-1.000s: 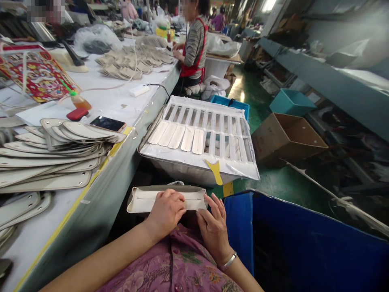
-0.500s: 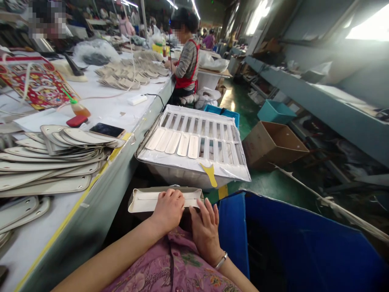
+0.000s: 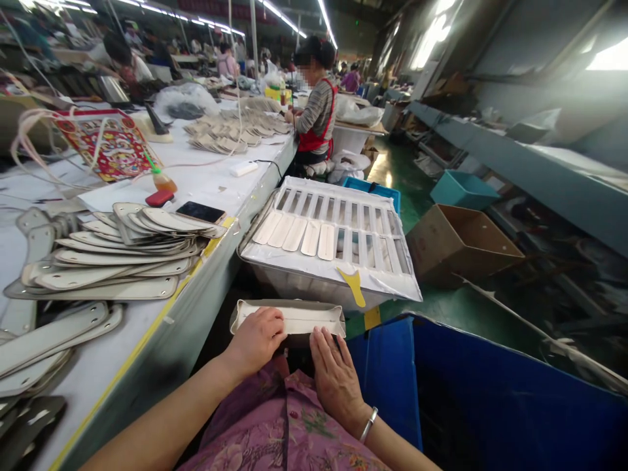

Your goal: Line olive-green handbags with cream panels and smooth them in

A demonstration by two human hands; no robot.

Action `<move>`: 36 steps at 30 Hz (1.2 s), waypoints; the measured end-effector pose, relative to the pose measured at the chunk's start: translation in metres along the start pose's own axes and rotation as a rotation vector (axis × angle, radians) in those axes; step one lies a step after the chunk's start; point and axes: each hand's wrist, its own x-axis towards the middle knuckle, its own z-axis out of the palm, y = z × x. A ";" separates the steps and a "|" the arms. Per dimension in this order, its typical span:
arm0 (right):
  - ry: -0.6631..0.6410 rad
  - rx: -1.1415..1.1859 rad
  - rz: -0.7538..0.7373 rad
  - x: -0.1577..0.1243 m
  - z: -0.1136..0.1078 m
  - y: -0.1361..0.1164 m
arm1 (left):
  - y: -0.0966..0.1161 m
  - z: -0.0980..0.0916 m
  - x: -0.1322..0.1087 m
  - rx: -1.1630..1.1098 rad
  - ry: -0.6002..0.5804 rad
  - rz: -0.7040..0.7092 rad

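A long cream-coloured piece with raised edges (image 3: 299, 318) lies crosswise in front of my lap. Over its left part rests my left hand (image 3: 260, 337), its fingers curled around the near edge. My right hand (image 3: 336, 369) lies flat, fingers stretched out, with the tips at the near edge on the right. Beyond the piece stands a bin topped by a white slotted rack (image 3: 314, 196), with several pale strips (image 3: 294, 233) in a row on it. A yellow forked piece (image 3: 353, 286) hangs at the rack's near edge.
Stacked pale panels (image 3: 118, 261), a phone (image 3: 200, 211) and a red object (image 3: 159, 198) lie on the left table (image 3: 206, 180). A blue container (image 3: 490, 386) stands at my right, a cardboard box (image 3: 441, 242) beyond. A person in a red apron (image 3: 318, 118) sits ahead.
The view has shifted, so the scene sits farther right. My left hand has slid left along the cream piece. My right hand's fingers are now closer together, flatter at the near edge.
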 end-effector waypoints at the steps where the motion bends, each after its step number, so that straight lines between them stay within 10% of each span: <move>1: 0.005 0.005 -0.015 0.002 0.003 -0.002 | 0.003 0.001 0.002 0.023 -0.005 -0.005; 7: 0.046 0.059 -0.115 0.017 0.014 -0.015 | 0.011 0.001 0.007 0.116 -0.038 -0.040; 16: 0.041 0.071 -0.147 0.024 0.019 -0.021 | -0.044 -0.021 -0.034 0.004 0.108 -0.079; 36: 0.032 0.139 -0.301 0.072 0.037 -0.065 | -0.055 -0.013 -0.052 -0.205 0.263 -0.341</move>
